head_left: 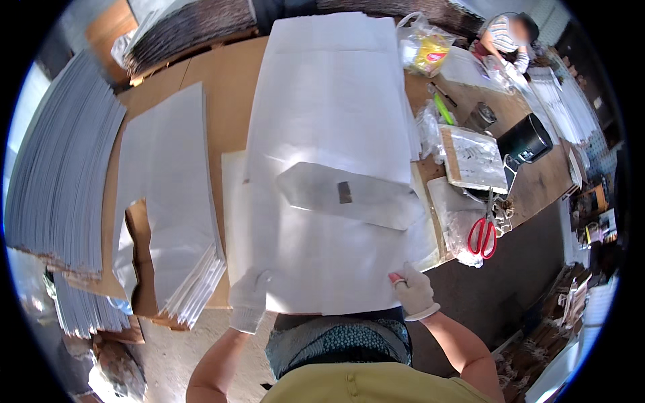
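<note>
A large stack of white sheets [329, 114] lies lengthwise before me on the table. Across its near half rests a thin grey, pointed-ended piece [369, 201] with a small dark rectangle in its middle. My left hand [248, 299], in a white knitted glove, is at the stack's near left corner; its fingers blend into the white and cannot be made out well. At the near right corner, my gloved right hand [414, 290] has its fingers curled in, a pink tip showing and a small dark ring beside it. What it grips, if anything, is unclear.
Folded white sheets [168, 188] lie to the left, beside a tall pile [64, 168]. On the right are red-handled scissors [482, 236], a taped block [474, 158], a black cylinder [525, 139], a green tool [443, 109] and a plastic bag [426, 50]. Another person [507, 40] sits far right.
</note>
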Demonstrator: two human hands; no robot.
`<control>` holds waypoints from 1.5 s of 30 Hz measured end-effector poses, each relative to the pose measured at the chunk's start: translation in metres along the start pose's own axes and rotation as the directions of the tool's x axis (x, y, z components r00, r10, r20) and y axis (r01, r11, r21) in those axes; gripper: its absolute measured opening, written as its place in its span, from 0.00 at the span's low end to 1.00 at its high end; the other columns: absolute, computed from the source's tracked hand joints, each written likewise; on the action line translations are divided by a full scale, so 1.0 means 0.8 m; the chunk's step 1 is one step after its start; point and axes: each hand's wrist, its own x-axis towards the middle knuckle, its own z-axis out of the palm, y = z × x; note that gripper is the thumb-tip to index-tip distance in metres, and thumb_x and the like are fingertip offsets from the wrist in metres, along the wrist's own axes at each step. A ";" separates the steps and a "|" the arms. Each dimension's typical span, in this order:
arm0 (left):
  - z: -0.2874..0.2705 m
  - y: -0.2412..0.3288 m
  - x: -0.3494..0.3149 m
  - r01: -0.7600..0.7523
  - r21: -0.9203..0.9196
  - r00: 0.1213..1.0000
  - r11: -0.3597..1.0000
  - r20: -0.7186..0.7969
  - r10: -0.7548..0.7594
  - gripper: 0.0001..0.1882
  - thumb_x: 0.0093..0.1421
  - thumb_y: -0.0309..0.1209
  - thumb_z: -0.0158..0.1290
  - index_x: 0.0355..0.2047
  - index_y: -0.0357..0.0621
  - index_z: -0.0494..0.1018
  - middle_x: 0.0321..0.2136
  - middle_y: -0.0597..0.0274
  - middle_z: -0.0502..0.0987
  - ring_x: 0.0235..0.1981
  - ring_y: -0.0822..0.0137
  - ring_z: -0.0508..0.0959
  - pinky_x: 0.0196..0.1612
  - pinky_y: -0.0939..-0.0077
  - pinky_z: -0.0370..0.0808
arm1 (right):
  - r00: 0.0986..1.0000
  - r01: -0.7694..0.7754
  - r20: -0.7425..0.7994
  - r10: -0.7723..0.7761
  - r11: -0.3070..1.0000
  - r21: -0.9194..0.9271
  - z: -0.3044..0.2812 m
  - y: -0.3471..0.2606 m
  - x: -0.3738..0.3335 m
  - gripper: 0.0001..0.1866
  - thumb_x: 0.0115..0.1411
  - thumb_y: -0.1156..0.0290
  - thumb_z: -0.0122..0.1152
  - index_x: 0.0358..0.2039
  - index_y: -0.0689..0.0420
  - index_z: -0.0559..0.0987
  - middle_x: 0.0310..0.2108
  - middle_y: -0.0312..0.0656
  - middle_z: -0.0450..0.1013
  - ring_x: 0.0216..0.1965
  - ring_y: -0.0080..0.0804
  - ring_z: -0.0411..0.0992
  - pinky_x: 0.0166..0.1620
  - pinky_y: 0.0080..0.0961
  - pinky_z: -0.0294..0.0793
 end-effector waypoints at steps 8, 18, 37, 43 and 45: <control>-0.020 0.095 0.219 -0.016 -0.136 0.973 0.991 -0.231 -0.016 0.12 0.69 0.35 0.53 0.40 0.37 0.77 0.30 0.53 0.81 0.32 0.51 0.81 0.38 0.61 0.75 | 0.845 0.284 -0.410 -0.342 0.938 -0.198 -0.037 -0.127 0.181 0.14 0.68 0.60 0.60 0.44 0.58 0.77 0.33 0.56 0.79 0.40 0.61 0.79 0.43 0.53 0.76; -0.023 0.066 0.397 -0.108 -0.003 0.987 0.994 -0.121 0.106 0.23 0.71 0.45 0.46 0.53 0.41 0.75 0.56 0.41 0.78 0.58 0.41 0.76 0.60 0.52 0.71 | 0.922 -0.007 -0.353 -0.161 0.903 -0.430 -0.058 -0.192 0.317 0.26 0.68 0.48 0.57 0.52 0.58 0.81 0.52 0.58 0.80 0.56 0.60 0.77 0.61 0.52 0.73; 0.010 0.033 0.060 0.130 0.176 0.991 0.976 -0.022 -0.128 0.33 0.72 0.59 0.43 0.55 0.40 0.74 0.46 0.33 0.81 0.51 0.34 0.80 0.54 0.46 0.73 | 0.997 -0.069 -0.035 0.062 0.961 -0.269 -0.043 -0.005 0.044 0.26 0.71 0.50 0.54 0.54 0.62 0.73 0.46 0.65 0.78 0.51 0.69 0.75 0.53 0.59 0.72; 0.019 0.013 -0.013 0.196 0.236 0.980 0.952 -0.033 -0.194 0.37 0.69 0.62 0.46 0.66 0.49 0.66 0.45 0.34 0.83 0.49 0.33 0.82 0.51 0.43 0.76 | 0.823 0.371 -0.115 -0.556 0.681 -0.631 -0.035 -0.013 -0.005 0.31 0.51 0.61 0.77 0.57 0.45 0.79 0.64 0.46 0.70 0.64 0.53 0.68 0.65 0.52 0.67; 0.022 0.026 0.010 0.141 0.200 0.988 0.970 -0.084 -0.127 0.38 0.69 0.61 0.45 0.73 0.56 0.60 0.46 0.34 0.82 0.48 0.35 0.83 0.49 0.44 0.77 | 0.647 0.606 0.117 -0.754 0.415 -0.679 -0.015 -0.040 0.022 0.31 0.51 0.57 0.76 0.58 0.41 0.80 0.64 0.47 0.70 0.65 0.54 0.66 0.69 0.59 0.61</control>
